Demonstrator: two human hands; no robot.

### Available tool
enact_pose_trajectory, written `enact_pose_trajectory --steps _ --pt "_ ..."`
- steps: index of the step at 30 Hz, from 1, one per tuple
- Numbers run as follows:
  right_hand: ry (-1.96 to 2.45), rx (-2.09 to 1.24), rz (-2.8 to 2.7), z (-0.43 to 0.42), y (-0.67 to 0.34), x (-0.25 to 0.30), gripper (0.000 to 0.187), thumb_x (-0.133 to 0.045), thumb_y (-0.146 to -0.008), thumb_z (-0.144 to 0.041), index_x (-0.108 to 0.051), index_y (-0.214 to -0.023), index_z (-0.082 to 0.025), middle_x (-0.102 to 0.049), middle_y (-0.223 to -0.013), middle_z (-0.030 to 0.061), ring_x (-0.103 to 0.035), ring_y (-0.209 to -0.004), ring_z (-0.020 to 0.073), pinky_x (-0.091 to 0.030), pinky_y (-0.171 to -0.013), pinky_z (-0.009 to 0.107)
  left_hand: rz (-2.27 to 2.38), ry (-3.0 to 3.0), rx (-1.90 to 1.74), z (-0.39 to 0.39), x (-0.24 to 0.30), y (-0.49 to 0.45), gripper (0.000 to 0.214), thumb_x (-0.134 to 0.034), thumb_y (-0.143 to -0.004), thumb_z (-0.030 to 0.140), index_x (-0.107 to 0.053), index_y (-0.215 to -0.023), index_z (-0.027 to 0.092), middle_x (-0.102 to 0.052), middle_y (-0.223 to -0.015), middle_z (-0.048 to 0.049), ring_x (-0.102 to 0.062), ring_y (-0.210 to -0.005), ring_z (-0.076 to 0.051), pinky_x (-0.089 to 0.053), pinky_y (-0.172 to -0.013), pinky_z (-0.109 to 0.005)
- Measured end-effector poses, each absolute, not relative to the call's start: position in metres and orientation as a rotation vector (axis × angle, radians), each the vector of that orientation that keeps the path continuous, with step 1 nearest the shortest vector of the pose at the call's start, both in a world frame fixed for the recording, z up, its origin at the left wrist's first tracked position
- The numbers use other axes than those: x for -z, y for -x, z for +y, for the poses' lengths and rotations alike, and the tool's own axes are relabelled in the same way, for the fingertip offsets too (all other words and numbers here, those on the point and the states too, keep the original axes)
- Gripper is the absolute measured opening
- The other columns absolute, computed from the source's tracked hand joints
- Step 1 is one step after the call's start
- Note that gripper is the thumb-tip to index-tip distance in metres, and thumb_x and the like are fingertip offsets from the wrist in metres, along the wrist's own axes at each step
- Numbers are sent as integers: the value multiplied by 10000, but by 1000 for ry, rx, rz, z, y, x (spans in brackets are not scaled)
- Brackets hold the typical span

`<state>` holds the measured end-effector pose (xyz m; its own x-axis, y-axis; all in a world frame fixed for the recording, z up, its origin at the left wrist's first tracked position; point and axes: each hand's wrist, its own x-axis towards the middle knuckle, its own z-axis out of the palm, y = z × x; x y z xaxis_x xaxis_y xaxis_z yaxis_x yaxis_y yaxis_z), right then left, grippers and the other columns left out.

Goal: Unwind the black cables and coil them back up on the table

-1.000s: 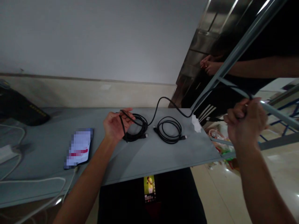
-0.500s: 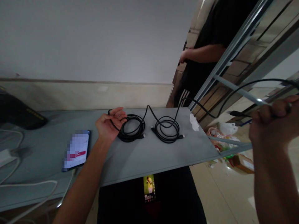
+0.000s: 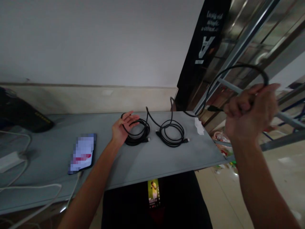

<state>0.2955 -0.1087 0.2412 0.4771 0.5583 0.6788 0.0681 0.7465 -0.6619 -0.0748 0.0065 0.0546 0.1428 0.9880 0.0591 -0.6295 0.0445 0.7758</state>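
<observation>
Right hand point(image 3: 247, 109), raised off the table's point(image 3: 152, 162) right edge, grips one end of a black cable point(image 3: 235, 68) that arcs overhead and trails leftward down to the coil point(image 3: 135, 132) where the left hand point(image 3: 124, 128) lies open, fingers spread.

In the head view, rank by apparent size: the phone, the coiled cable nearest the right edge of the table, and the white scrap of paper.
1. Coiled cable and phone: look about alike, so I won't rank them.
2. White scrap of paper: clearly smallest.
</observation>
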Motion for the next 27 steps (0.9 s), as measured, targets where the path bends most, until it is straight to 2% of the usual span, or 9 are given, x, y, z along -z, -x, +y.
enact_pose_trajectory --steps 3,6,9,11,14,17,19,23,27 --pt "709 -405 -1202 -93 -240 -228 441 -657 -1086 -678 -566 -923 -278 -348 -630 -103 -274 -467 98 -210 -439 267 564 -675 -1281 5 -55 72 494 -640 -717 248 -780 -1181 147 -827 -1248 -188 -777 -1241 -353 -653 -1034 -496" --pt "765 -386 -1466 -75 -189 -200 400 -448 -1205 -582 -578 -991 -270 -451 -675 -72 -430 -536 115 -363 -515 259 552 -574 -1219 7 -56 75 389 -630 -783 252 -775 -1127 144 -831 -1203 -196 -781 -1246 -381 -656 -1030 -549" --pt "898 -284 -1839 -55 -147 -160 368 -391 -1236 -484 -630 -1094 -244 -661 -891 12 -655 -800 153 -545 -745 296 525 -514 -1183 11 -54 80 345 -564 -917 290 -782 -1129 127 -838 -1127 -181 -797 -1184 -369 -677 -962 -504" --pt "1025 -180 -2062 -44 -123 -131 349 -374 -1239 -426 -661 -1243 -226 -738 -1173 104 -725 -1067 220 -603 -869 343 516 -487 -1200 13 -52 82 352 -531 -1012 327 -790 -1135 122 -845 -1085 -160 -807 -1107 -322 -679 -892 -412" --pt "1169 -103 -2317 -32 -94 -92 357 -401 -1230 -348 -618 -1479 -213 -702 -1442 175 -695 -1325 294 -632 -996 412 529 -480 -1246 15 -49 82 413 -516 -1094 421 -800 -1192 137 -853 -1122 -159 -803 -1115 -287 -668 -867 -358" --pt "1191 -37 -2437 -24 -77 -65 381 -429 -1224 -339 -589 -1538 -197 -702 -1481 194 -666 -1398 330 -600 -1123 513 571 -500 -1273 15 -47 81 580 -500 -1111 630 -809 -1224 152 -855 -1162 -168 -787 -1218 -314 -664 -951 -399" --pt "1190 -25 -2450 -20 -72 -55 392 -428 -1225 -363 -576 -1547 -196 -693 -1504 207 -668 -1397 345 -601 -1119 542 608 -510 -1287 14 -48 79 630 -533 -1087 719 -819 -1183 166 -861 -1070 -139 -798 -1191 -312 -659 -976 -405" --pt "1187 -4 -2432 -13 -71 -43 457 -445 -1220 -404 -487 -1610 -171 -658 -1551 245 -670 -1402 373 -618 -1084 558 636 -546 -1287 13 -51 75 416 -732 -1042 577 -827 -1140 185 -814 -848 -50 -827 -1042 -275 -652 -954 -374" --pt "1095 26 -2504 -10 -77 -41 471 -462 -1216 -405 -487 -1595 -128 -637 -1566 269 -689 -1383 369 -623 -1087 539 682 -673 -1365 11 -55 75 304 -857 -970 482 -832 -1035 186 -774 -793 -19 -820 -971 -238 -634 -906 -316"
